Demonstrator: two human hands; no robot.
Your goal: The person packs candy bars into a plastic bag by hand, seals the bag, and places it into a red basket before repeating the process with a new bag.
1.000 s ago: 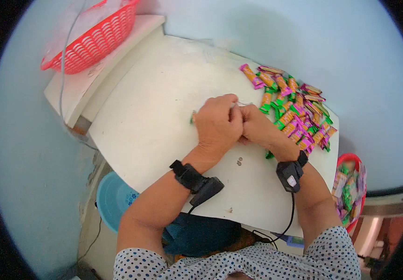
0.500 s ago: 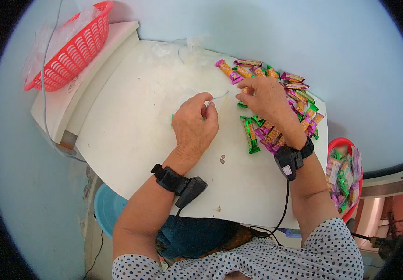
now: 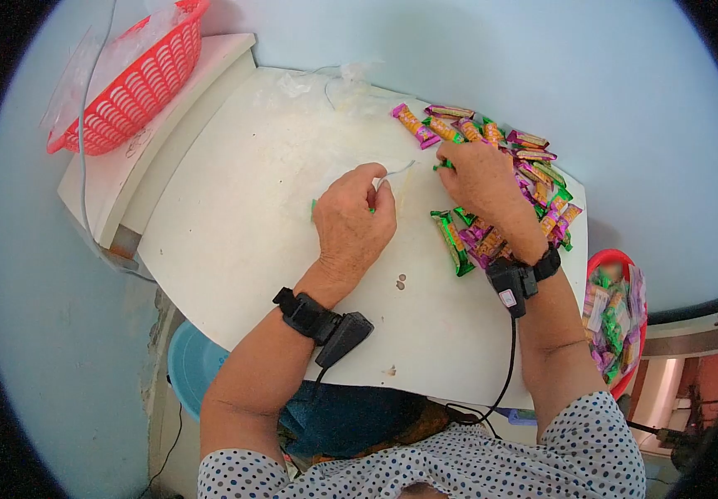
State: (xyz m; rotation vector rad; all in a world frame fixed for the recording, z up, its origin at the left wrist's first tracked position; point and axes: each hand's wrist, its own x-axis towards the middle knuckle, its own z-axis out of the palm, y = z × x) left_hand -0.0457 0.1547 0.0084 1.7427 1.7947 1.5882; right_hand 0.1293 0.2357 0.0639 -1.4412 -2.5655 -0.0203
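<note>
From my distant seat I had the right hand [image 3: 484, 179] palm down over the left edge of a pile of wrapped bars [image 3: 549, 173]. Its thumb and forefinger were bent close together at a green wrapper end [image 3: 442, 165]; the hand hid the rest, so I couldn't tell whether they gripped it. The left hand [image 3: 351, 212], apart from it on the left over the white tabletop [image 3: 242, 241], was curled closed around a green-ended piece [image 3: 314, 209], and a thin pale strip [image 3: 398, 171] stuck out past its fingertips toward the right hand. The relation I kept my eye on was the green-wrapped bar [image 3: 452, 242] at the pile's near edge: it lay on the body side of the right fingertips, its long axis running away from the body, far end slanted left. The right hand was the nearer one.
</note>
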